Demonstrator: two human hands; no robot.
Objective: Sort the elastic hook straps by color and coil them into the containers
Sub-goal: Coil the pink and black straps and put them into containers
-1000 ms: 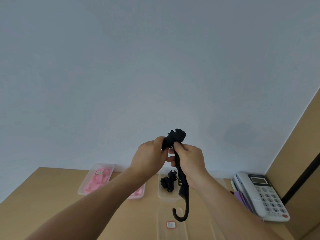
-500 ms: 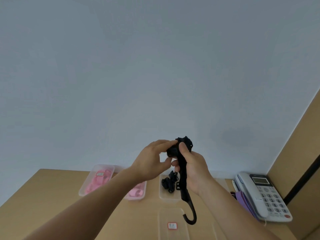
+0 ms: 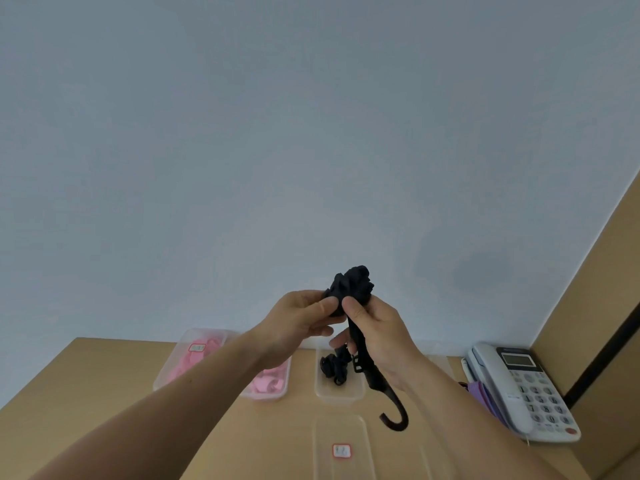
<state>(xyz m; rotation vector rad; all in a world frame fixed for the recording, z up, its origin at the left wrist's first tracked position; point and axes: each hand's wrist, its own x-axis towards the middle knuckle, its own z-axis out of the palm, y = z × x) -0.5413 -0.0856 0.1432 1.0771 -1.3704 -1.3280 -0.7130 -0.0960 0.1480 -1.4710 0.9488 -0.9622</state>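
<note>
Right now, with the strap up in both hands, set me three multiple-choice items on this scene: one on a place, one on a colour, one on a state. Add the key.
1. Where does the telephone stand?
A) at the right end of the table
B) at the left end of the table
C) on the floor

2. What colour is the strap that the left hand and right hand grip?
A) pink
B) black
C) yellow

3. How is that strap's hook?
A) lying flat on the table
B) caught on the telephone
C) hanging free below the right hand

Key: 1 A, it sits by the table's right edge; 2 B, the bunched strap is black; 3 C, the hook dangles, touching nothing.
</note>
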